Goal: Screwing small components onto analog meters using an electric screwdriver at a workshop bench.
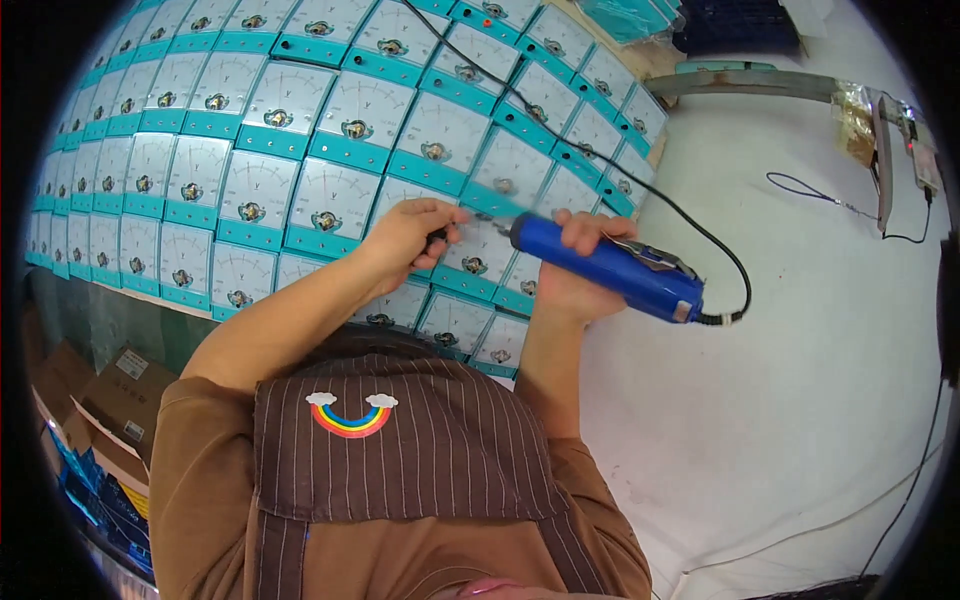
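Note:
My right hand [578,290] is wrapped round a blue electric screwdriver [612,268], its tip pointing left toward my other hand. Fingers pinched, my left hand [408,242] holds a small black piece [437,236] just left of the screwdriver's bit; its exact kind is too small to tell. Both hands are over rows of panel meters [435,135] with white dials and teal bases. Several meters in the far rows carry black posts [488,22] on their teal strips. Whether the bit touches anything is unclear.
A black cable [690,222] runs from the screwdriver's end and arcs over the meters. Cardboard boxes [118,400] stand at the lower left. At the right, a wire loop [800,187] hangs near a white wall [740,420]. Teal packs [630,18] lie at the far edge.

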### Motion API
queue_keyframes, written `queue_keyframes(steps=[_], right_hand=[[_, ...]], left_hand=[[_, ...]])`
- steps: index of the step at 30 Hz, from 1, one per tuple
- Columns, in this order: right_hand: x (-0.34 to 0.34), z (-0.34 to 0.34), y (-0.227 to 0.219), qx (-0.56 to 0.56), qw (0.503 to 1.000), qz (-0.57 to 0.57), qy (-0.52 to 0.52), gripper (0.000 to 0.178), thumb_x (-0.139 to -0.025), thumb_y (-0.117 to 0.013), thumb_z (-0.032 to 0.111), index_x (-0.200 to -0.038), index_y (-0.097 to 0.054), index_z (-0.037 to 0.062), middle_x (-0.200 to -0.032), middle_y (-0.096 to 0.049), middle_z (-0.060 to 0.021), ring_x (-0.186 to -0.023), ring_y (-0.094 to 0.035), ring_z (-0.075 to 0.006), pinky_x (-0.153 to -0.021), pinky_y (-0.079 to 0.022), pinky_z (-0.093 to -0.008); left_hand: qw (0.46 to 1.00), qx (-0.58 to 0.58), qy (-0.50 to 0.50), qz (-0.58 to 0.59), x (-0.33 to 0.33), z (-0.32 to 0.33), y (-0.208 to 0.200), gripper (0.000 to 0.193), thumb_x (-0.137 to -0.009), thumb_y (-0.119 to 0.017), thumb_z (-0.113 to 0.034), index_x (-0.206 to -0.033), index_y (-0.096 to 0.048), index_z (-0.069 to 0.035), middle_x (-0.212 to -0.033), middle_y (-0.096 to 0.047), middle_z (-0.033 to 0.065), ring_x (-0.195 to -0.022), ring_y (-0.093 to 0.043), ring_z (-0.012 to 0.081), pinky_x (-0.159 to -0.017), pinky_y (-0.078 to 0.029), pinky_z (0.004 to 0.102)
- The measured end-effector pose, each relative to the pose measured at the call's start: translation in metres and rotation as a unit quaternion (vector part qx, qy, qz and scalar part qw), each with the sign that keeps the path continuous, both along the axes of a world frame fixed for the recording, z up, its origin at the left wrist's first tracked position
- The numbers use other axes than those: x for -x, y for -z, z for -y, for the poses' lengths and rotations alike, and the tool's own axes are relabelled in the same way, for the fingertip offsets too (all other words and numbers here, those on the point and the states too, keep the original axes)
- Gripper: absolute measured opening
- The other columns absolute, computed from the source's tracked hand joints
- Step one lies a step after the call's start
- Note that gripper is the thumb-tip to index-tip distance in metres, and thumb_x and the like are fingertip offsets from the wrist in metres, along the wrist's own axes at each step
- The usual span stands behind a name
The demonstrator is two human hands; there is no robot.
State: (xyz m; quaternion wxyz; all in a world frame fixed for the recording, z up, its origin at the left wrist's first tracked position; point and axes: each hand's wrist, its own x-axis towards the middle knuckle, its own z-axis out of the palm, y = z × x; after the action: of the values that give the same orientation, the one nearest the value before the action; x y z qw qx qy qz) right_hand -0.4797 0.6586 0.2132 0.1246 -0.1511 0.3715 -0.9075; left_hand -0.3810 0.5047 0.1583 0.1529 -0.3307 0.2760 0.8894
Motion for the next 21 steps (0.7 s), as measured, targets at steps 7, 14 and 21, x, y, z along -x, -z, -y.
queue_keyframes(steps=[7, 14, 21], right_hand=[[0.004, 0.030, 0.024, -0.095, 0.993, -0.051, 0.058, 0.063, -0.079, -0.038, 0.062, -0.085, -0.048, 0.0004, -0.063, -0.056, -0.0140, -0.057, -0.052, -0.0219, -0.064, -0.040, -0.0352], [-0.011, 0.052, 0.024, -0.168, 0.972, -0.162, -0.006, 0.057, -0.087, -0.035, 0.054, -0.087, -0.049, -0.0014, -0.063, -0.055, -0.0141, -0.055, -0.052, -0.0215, -0.054, -0.043, -0.0308], [0.009, 0.029, 0.024, -0.036, 0.998, 0.024, 0.040, 0.059, -0.080, -0.033, 0.059, -0.092, -0.055, 0.0055, -0.066, -0.056, -0.0111, -0.062, -0.051, -0.0219, -0.070, -0.040, -0.0359]], left_hand=[[0.998, -0.035, 0.041, -0.013, -0.018, 0.014, 0.002, 0.019, -0.092, -0.048, -0.022, -0.090, -0.055, -0.004, -0.068, -0.054, 0.0018, -0.047, -0.037, 0.0042, -0.038, -0.026, 0.0159], [0.998, -0.033, 0.026, -0.042, -0.018, 0.017, 0.003, 0.019, -0.092, -0.050, -0.021, -0.092, -0.058, -0.004, -0.070, -0.052, -0.0013, -0.048, -0.036, 0.0033, -0.038, -0.025, 0.0164], [0.999, 0.011, 0.022, -0.049, -0.019, 0.019, 0.003, 0.016, -0.091, -0.051, -0.019, -0.092, -0.056, -0.004, -0.067, -0.051, -0.0009, -0.048, -0.036, 0.0032, -0.039, -0.026, 0.0162]])
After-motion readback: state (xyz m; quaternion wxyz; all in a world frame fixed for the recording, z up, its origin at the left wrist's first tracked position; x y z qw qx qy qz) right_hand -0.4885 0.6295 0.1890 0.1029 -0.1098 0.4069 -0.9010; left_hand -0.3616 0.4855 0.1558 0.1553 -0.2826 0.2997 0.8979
